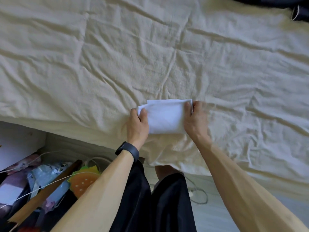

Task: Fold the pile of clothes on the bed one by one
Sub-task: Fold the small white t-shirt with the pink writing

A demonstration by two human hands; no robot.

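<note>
Care now lies in squaring edges: left hand [138, 122] and right hand [194, 118] each pinch a side of the small white folded cloth [164, 117] on the bed [100, 64], lower centre of frame, so corners should meet before pressing flat.

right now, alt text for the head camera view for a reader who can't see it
A person's left hand and right hand grip the two side edges of a small folded white cloth lying on a wrinkled cream bed sheet. A dark garment lies at the far right, and a black wristband is on the left wrist.
</note>
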